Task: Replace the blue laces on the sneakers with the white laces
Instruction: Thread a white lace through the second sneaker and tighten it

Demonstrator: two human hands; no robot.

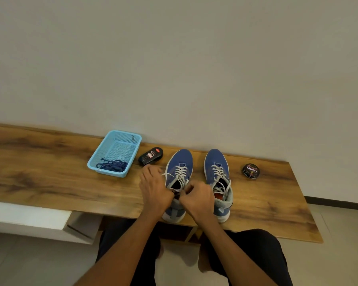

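Note:
Two blue sneakers stand side by side on the wooden bench [50, 174], toes toward the wall. Both carry white laces. The left sneaker [179, 162] has its white lace [181, 172] threaded up the eyelets, with a loose end running out to the left. My left hand [155, 188] and my right hand [196, 199] meet over its collar, fingers curled and pinching the lace ends there. The right sneaker [216, 162] stands untouched with its white lace [218, 172] hanging loose into the opening. The blue laces [112, 165] lie bundled in a light blue basket [132, 139].
A black shoe-polish bottle [151, 155] lies between the basket and the left sneaker. A round polish tin [251, 171] sits right of the right sneaker. The wall runs right behind the bench. My knees are below the bench's front edge.

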